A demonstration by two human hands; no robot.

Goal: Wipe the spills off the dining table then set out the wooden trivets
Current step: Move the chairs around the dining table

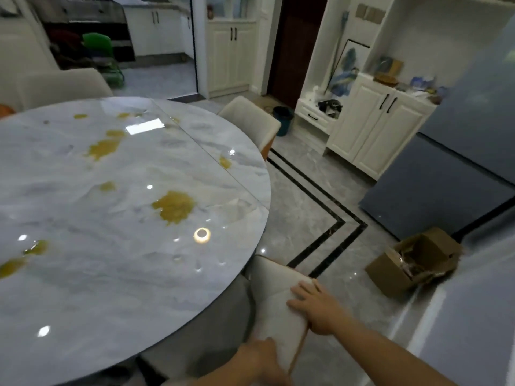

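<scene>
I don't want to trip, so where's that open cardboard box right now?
In the head view, the open cardboard box sits on the floor at the right, beside the blue-grey cabinet, beyond the chair back the right hand holds.

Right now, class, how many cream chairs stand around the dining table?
3: far-left chair behind the dining table, far-right chair beside it, near chair held by the right hand. More may be out of frame.
</scene>
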